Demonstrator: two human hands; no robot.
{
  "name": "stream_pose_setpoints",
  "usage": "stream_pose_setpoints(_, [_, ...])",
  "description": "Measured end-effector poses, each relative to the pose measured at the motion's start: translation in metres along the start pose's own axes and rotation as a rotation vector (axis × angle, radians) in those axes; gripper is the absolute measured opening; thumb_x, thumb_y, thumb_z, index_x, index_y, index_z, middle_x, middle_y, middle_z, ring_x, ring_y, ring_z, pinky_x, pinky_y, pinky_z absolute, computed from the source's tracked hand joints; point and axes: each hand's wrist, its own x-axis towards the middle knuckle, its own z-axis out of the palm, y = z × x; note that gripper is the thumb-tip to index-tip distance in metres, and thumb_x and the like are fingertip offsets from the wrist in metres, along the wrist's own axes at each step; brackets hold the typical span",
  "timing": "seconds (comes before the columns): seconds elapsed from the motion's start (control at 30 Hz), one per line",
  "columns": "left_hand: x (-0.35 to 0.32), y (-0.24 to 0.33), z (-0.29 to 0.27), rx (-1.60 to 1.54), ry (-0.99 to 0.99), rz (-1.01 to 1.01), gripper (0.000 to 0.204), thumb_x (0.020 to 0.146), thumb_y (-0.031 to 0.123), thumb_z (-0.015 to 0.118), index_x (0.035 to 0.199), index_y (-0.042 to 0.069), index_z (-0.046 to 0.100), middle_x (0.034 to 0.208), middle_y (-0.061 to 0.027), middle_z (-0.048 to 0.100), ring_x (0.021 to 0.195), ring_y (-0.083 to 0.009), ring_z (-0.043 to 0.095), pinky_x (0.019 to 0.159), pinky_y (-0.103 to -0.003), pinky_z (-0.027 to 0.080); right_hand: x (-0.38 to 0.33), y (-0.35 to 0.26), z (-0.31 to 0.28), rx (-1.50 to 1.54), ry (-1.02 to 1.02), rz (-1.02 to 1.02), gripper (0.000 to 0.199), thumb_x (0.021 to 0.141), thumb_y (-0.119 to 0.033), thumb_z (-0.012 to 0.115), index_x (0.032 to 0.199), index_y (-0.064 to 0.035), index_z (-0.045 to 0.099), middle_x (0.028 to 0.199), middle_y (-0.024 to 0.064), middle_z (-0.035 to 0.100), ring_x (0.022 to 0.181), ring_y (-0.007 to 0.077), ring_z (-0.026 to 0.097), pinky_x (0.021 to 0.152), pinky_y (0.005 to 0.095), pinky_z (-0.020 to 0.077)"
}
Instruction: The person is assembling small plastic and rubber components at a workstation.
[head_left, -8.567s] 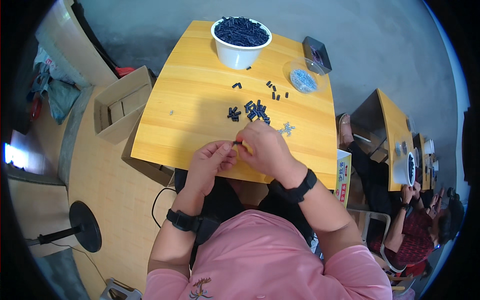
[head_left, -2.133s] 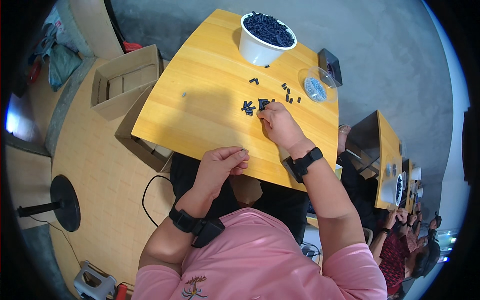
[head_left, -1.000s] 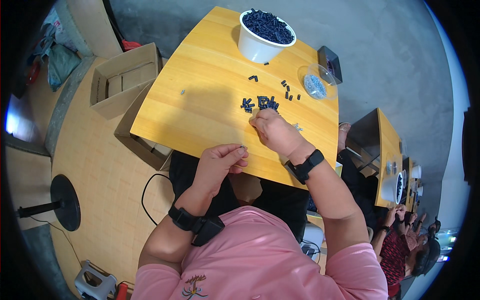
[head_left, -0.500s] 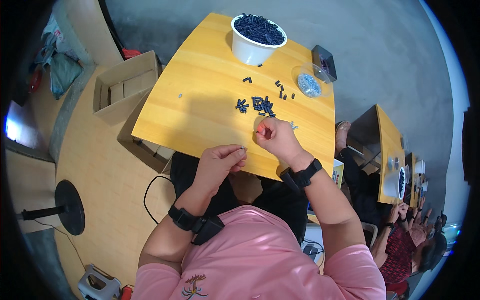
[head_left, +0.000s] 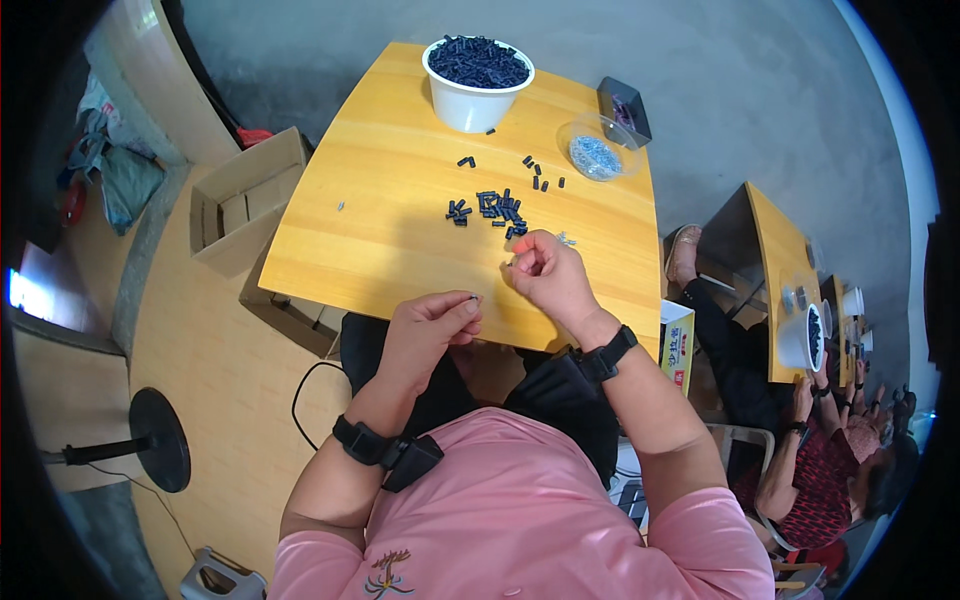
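Observation:
Over the near edge of the table, my left hand (head_left: pixel 435 328) is closed in a pinch. A tiny dark tip shows at its thumb and forefinger, too small to name. My right hand (head_left: pixel 552 280) hovers to its right, also pinched, with a speck at the fingertips that I cannot make out. Just beyond it lies a loose pile of short black cylindrical pieces (head_left: pixel 497 205), with a smaller cluster (head_left: pixel 458 212) to the left. A few small silvery pieces (head_left: pixel 567 239) lie beside my right hand, which partly hides them.
A white tub (head_left: pixel 465 108) heaped with black pieces stands at the far edge. Right of it are a clear dish (head_left: pixel 597 158) of small silvery parts and a black box (head_left: pixel 625 110). Cardboard boxes (head_left: pixel 245 205) sit left of the table (head_left: pixel 350 170). Other people work at the right.
The view has turned slightly, so the table and tub appear further left. Both hands keep their pinch; my right hand sits slightly further right relative to the black pile.

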Motion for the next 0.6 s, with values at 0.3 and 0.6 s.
stream_pose_setpoints(0.3, [-0.001,0.001,0.006,0.092,-0.102,0.035,0.027,0.085,0.020,0.066,0.103,0.000,0.065,0.082,-0.0041,0.065,0.071,-0.0094,0.060,0.064,-0.020,0.047,-0.018,-0.033,-0.011,0.428,-0.224,0.186,0.013,0.083,-0.004,0.063,0.095,-0.0004,0.062,0.074,-0.0017,0.060,0.062,0.0044,0.053,0.057,0.0184,0.0430])
stream_pose_setpoints(0.6, [0.000,0.003,0.012,0.140,-0.108,0.053,0.026,0.085,0.020,0.066,0.103,0.001,0.066,0.081,-0.0017,0.063,0.070,-0.0073,0.056,0.063,-0.020,0.044,-0.034,-0.044,-0.009,0.517,-0.217,0.183,0.009,0.084,-0.002,0.063,0.093,-0.0022,0.064,0.078,0.0001,0.063,0.064,0.0048,0.054,0.057,0.0180,0.0432])
